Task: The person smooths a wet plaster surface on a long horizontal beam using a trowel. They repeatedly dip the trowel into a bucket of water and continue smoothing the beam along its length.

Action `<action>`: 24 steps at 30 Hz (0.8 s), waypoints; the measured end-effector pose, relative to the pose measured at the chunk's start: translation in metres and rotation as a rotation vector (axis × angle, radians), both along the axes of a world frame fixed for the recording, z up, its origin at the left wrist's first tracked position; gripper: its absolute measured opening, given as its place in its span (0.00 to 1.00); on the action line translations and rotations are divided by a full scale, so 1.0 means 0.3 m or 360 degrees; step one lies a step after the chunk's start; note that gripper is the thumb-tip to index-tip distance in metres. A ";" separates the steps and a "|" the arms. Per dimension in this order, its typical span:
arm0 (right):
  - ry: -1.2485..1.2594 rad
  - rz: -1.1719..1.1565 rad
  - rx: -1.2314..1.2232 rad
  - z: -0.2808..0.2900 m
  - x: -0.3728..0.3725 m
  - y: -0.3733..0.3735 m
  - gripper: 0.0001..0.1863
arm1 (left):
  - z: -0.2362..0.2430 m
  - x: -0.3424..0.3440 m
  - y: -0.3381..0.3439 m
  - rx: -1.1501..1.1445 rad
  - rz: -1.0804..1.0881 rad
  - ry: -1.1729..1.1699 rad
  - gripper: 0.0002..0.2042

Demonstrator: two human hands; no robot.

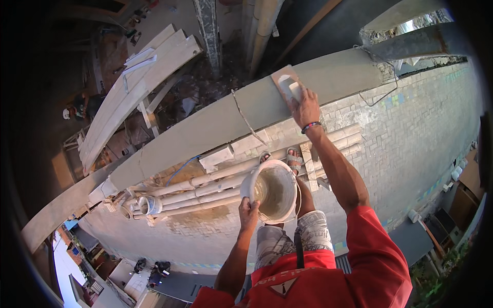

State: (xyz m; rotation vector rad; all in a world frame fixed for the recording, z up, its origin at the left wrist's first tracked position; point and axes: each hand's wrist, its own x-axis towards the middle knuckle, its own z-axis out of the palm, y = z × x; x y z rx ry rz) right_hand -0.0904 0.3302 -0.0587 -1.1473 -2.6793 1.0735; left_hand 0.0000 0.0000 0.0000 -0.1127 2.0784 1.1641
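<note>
Fingers of the right hand (306, 109) are closed around the pale block-shaped grip of a flat rectangular brown hand float (283, 82), its face smeared with grey. Board lies against a long, smooth, grey cement-coated beam (341, 74), which runs out to both sides of these fingers. Dark beaded bracelet (311, 126) sits on the wrist just behind them.

Left hand (250, 211) fingers grip the near-left rim of a round, off-white plastic bucket (249, 180) with a thin wire handle; wet-looking grey mix (280, 194) coats its inside. Bucket is below and left of the right fingers, well apart from the float.

Beyond the left fingers, to the left: long round bamboo poles (208, 192), and a smaller whitish bucket (150, 204) near their end. Right of the right fingers: thin bent dark wire (394, 84) looping off the beam. Far below them: grey patterned block surface (411, 120).
</note>
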 end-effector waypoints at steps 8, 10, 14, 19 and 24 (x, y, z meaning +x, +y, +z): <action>0.0479 -0.0157 -0.0768 0.152 0.214 0.103 0.24 | -0.016 -0.006 -0.015 -0.0070 -0.0161 -0.0013 0.07; 0.0918 -0.0596 -0.1850 0.171 0.356 0.232 0.21 | -0.027 -0.004 -0.009 0.0105 -0.0038 0.0033 0.08; 0.1431 -0.0783 -0.2410 0.078 0.553 0.389 0.17 | -0.069 -0.001 -0.029 0.0125 0.0015 -0.0013 0.09; 0.0744 -0.0840 -0.0853 0.114 0.499 0.587 0.17 | -0.043 -0.020 -0.036 -0.0006 -0.0186 -0.0002 0.07; 0.0037 -0.0765 0.0555 -0.004 0.427 0.728 0.24 | -0.047 -0.017 0.009 0.0095 -0.0127 0.0024 0.09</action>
